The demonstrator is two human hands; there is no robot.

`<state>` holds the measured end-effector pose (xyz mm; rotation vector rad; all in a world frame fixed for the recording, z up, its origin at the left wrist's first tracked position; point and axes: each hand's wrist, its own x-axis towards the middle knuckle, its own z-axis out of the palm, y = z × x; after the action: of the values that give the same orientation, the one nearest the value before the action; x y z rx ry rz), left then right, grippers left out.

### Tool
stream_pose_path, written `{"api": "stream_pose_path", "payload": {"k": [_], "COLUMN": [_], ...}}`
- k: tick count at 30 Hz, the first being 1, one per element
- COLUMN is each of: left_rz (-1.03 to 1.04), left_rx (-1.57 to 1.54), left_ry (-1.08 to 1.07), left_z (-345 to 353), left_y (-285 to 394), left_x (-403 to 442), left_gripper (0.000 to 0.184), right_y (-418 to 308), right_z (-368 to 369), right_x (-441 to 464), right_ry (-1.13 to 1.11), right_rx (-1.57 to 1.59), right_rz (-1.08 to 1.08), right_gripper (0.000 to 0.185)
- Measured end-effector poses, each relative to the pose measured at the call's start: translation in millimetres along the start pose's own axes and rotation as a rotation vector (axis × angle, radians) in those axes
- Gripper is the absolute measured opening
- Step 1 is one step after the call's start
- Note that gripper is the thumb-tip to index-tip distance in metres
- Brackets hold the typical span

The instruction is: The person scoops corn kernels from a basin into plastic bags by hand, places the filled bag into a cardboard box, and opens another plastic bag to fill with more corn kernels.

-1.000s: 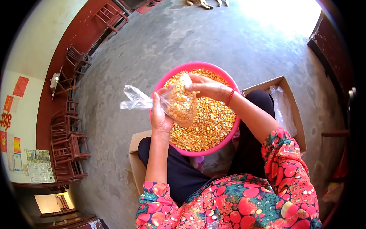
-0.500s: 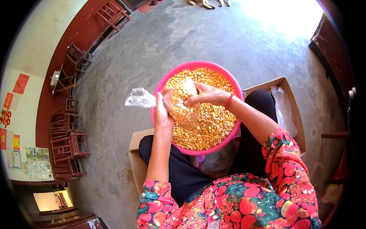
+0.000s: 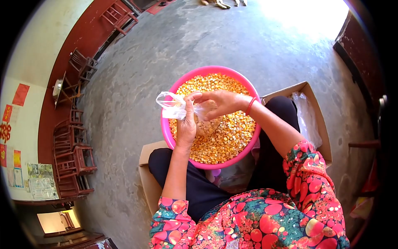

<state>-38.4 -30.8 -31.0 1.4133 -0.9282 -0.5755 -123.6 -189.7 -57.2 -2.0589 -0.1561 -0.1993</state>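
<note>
A clear plastic bag of corn kernels (image 3: 205,126) hangs over the pink basin (image 3: 167,132), its filled part low against the loose corn kernels (image 3: 236,133). My left hand (image 3: 186,128) grips the bag's gathered neck, and the loose plastic top sticks out to the left of it. Across the neck reaches my right hand (image 3: 222,103), a red band at its wrist. Its fingers meet the left fingertips, with plastic between them and the thumb. My hands partly cover the bag.
The basin sits between my knees. To the right, an open cardboard box (image 3: 319,120) holds clear plastic bags (image 3: 304,118); another cardboard box (image 3: 149,182) is at my left leg. Wooden chairs (image 3: 68,145) line the left wall. An animal's legs (image 3: 222,4) show on the floor far ahead.
My right hand has shifted from the bag's filled body to its neck beside my left hand. The bag has moved slightly right and lower, its top now turned more upward.
</note>
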Motion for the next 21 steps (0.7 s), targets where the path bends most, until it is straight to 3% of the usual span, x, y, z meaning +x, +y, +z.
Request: {"api": "stream_pose_path", "payload": {"k": [2, 4, 6, 8, 10, 12, 13, 14, 16, 18, 19, 20, 21], "left_rz": [0.043, 0.011, -0.022, -0.049, 0.004, 0.055, 0.126, 0.197, 0.194, 0.325, 0.065, 0.065, 0.020], "left_rx": [0.079, 0.068, 0.054, 0.041, 0.111, 0.183, 0.243, 0.301, 0.306, 0.523, 0.211, 0.211, 0.055], "left_ry": [0.033, 0.041, 0.045, 0.001, -0.014, -0.026, -0.036, -0.047, -0.057, -0.111, -0.029, -0.028, -0.004], "left_z": [-2, -4, -5, -7, -5, -2, 1, 3, 1, 0, 8, 6, 3], "left_y": [-3, 1, 2, -2, -1, 0, 1, 2, -4, -2, 9, 9, 8], "left_x": [0, -2, -2, -2, 0, 1, 1, 3, 4, 4, -2, -2, -1], "left_gripper": [0.043, 0.043, 0.043, 0.043, 0.043, 0.043, 0.041, 0.039, 0.034, 0.032, 0.031, 0.031, 0.032], "right_y": [-2, -12, -12, -7, -11, -5, -5, -5, -10, 7, 12, 17, 7], "right_z": [10, 13, 23, 36, 37, 48, 56, 61, 64, 73, 71, 71, 68], "right_x": [5, 10, 9, 9, 10, 13, 14, 13, 12, 16, 15, 14, 11], "right_ry": [0.042, -0.051, -0.039, 0.193, 0.122, 0.218, 0.289, 0.288, 0.198, 0.319, 0.241, 0.163, 0.227], "right_rx": [0.002, 0.088, 0.113, -0.064, -0.036, -0.184, -0.184, -0.183, -0.139, -0.124, -0.145, -0.165, -0.171], "right_rz": [-0.019, 0.197, 0.186, -0.125, -0.050, -0.208, -0.283, -0.282, -0.201, -0.277, -0.249, -0.221, -0.188], "right_gripper": [0.063, 0.058, 0.060, 0.063, 0.066, 0.066, 0.055, 0.055, 0.036, 0.026, 0.025, 0.025, 0.020]}}
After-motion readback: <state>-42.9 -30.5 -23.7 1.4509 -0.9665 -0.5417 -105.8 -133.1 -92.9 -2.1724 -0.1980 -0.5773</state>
